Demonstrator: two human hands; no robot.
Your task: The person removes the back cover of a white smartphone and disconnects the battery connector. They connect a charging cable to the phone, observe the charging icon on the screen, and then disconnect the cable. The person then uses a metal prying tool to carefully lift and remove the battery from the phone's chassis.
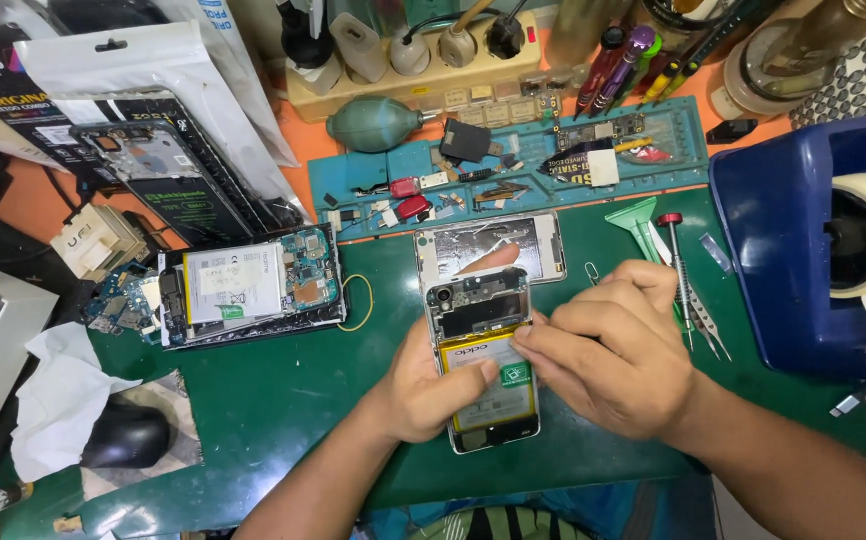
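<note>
An opened smartphone (483, 330) with its back cover off lies on the green mat (283, 390), showing its battery and circuit board. My left hand (423, 385) grips its left side from below, thumb across the battery. My right hand (608, 350) rests on the phone's right edge, fingers pressed to the battery's top corner. The removed silver back cover (488, 243) lies just beyond the phone.
A second opened phone (253, 285) lies to the left. A teal parts tray (513, 150) holds small parts at the back. Green pry tool (636, 222), screwdriver (675, 262) and tweezers (705, 322) sit to the right, beside a blue tape dispenser (803, 240). White tissue (53, 395) lies far left.
</note>
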